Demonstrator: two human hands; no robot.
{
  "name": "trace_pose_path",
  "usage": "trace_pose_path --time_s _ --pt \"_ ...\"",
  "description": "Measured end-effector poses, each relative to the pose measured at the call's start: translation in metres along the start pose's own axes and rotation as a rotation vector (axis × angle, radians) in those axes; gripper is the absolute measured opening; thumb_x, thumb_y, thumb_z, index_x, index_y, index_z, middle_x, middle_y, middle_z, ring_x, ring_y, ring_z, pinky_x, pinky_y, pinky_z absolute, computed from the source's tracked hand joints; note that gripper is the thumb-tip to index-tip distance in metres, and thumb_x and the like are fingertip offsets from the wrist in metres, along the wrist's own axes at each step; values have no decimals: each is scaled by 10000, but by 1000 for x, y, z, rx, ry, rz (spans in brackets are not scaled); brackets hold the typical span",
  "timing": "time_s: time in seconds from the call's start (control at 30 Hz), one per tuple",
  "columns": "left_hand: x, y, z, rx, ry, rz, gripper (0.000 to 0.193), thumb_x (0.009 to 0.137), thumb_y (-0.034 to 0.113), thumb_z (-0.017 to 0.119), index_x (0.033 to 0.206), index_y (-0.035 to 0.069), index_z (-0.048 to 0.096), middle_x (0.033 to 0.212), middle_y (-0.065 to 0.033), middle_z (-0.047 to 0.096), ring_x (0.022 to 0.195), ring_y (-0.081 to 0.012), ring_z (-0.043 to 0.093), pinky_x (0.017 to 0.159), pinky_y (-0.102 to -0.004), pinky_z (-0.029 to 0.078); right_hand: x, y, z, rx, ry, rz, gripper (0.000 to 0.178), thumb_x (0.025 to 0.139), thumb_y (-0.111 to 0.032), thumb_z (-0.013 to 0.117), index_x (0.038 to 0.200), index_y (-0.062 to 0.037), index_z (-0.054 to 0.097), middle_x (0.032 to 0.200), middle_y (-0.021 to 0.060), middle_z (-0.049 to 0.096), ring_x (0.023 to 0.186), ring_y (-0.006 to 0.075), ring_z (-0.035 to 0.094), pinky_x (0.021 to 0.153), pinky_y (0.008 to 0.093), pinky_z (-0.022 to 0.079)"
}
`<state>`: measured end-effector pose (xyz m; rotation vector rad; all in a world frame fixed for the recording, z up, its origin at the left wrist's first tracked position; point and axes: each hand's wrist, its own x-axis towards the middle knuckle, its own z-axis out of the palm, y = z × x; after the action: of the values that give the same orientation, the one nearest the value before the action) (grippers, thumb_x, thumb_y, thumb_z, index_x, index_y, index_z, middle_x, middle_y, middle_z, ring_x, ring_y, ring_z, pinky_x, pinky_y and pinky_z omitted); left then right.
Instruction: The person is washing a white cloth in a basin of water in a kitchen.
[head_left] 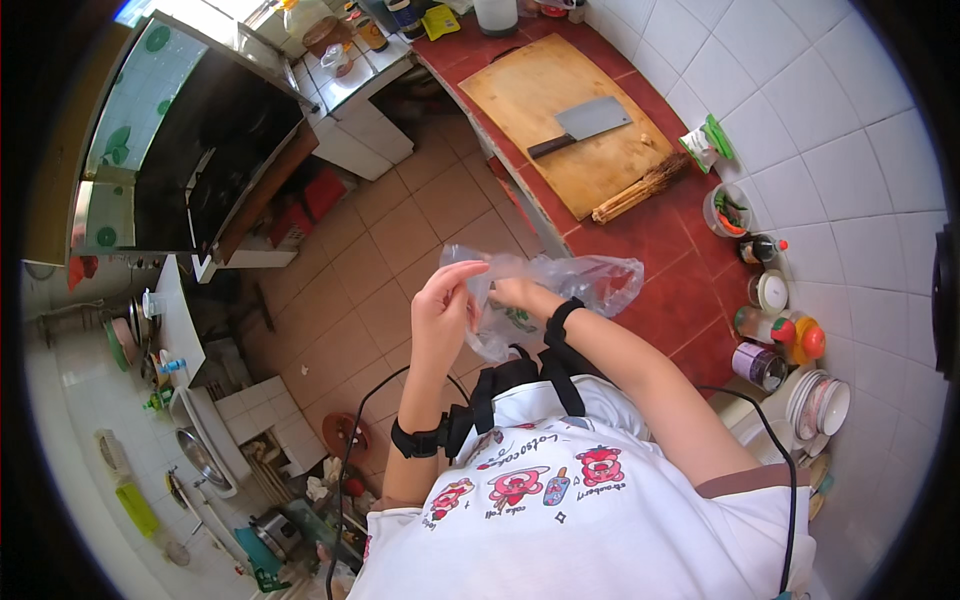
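A clear, crumpled plastic bag hangs in front of my body, at the edge of the red-tiled counter. My left hand is at its left side, fingers bent over and thumb beneath, closed on the thin plastic. Lower and to the right, my right hand is curled in among the folds, which partly cover its fingertips. Something green shows through the plastic below my right hand; whether it is print or contents I cannot tell.
On the counter lies a wooden cutting board with a cleaver and a bundle of thin sticks. Along the wall stand a tub of peppers, several jars and stacked bowls. A stove is at left.
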<state>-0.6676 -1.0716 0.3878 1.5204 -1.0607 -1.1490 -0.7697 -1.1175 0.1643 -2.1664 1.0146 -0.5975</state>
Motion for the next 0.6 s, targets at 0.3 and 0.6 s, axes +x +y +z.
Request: trace_pose_path --time_s 0.3,0.6 --pt "-11 -16 -46 -77 18 -62 271 823 -78 369 934 -23 610 952 -74 571 516 -82 508 439 -203 388 -3 -22 16 -106 -398 78 299 694 -179 604 951 -31 569 935 168 587 866 329 544 740 461 405" --pt "-15 -30 -60 -45 13 -98 283 838 -49 363 983 -3 601 724 -44 536 498 -79 489 453 -202 383 -10 -20 46 -478 -670 209 201 780 -167 528 917 -92 654 999 118 614 845 278 616 704 466 489"
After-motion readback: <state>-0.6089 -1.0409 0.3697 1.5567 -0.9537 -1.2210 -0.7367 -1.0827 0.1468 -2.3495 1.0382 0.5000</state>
